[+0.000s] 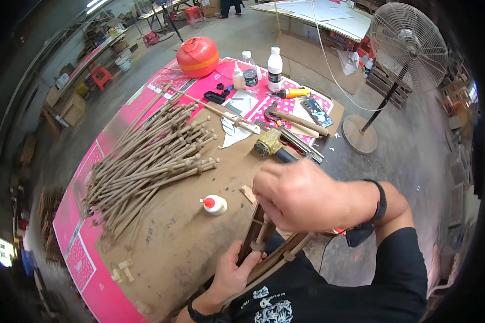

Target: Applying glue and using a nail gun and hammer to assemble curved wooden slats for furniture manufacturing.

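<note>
Close to my body, a wooden frame [277,253] with slender turned parts leans at the table's near edge. My left hand [233,273] is closed around the lower end of a turned wooden spindle [262,232] on it, thumb and fingers pressing from both sides. Above the spindle's top, my right hand [293,196] is bent into a fist, slightly blurred. Its fingertips face away from me, so what it grips is hidden. A white glue bottle [215,205] with a red cap stands to the left of my right hand.
Many thin wooden spindles [151,156] lie piled at left on the cardboard-covered table [167,253]. Farther back are a hammer [299,119], a nail gun [269,142], a phone [316,112], bottles [275,67] and a red round container [198,56]. A fan [409,48] stands at right.
</note>
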### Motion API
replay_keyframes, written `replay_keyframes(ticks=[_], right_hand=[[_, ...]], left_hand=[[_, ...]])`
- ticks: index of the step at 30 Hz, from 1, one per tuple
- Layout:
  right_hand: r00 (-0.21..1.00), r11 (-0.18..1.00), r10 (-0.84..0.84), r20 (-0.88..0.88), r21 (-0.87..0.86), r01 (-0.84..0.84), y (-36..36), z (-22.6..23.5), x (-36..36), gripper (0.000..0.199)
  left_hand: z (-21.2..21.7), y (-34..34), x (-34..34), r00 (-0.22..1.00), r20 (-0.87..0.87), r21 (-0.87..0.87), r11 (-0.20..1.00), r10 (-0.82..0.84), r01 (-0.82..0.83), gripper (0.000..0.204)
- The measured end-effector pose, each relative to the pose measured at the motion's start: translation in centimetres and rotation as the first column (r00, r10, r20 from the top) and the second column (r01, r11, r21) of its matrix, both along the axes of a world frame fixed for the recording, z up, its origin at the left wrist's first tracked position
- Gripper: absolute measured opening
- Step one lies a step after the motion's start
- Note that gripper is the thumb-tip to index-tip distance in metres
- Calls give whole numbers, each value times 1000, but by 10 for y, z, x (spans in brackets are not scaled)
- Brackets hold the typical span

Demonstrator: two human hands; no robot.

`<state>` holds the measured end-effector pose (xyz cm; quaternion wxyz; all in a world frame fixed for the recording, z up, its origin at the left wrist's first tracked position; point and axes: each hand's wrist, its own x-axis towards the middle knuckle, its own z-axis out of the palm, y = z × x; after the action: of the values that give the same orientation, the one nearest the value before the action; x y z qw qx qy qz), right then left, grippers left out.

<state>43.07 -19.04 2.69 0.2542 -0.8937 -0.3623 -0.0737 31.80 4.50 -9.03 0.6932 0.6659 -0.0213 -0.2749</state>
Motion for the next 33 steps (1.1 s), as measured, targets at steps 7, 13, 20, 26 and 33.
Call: replay_keyframes(ticks=[7,13,20,26,33], right_hand=[[990,983,-104,92,164,88,5,-12,-31,19],[932,930,-28,362,352,-109,-36,-1,-67,14],[800,912,312,-513,398,-101,3,-117,-91,26],[224,781,605,-764,514,-355,88,-184,-102,61],[182,740,655,-733,576,-346,150,-166,-106,47]], left_hand=[[4,11,-1,998,34,-35,998,45,-44,32],[22,34,14,981,111,-21,987,161,-160,31],[50,54,15,968,121,-80,974,222,-213,31],[60,28,13,869,446,17,969,213,-246,42],[83,58,-16,773,564,141,888,291,-437,57]])
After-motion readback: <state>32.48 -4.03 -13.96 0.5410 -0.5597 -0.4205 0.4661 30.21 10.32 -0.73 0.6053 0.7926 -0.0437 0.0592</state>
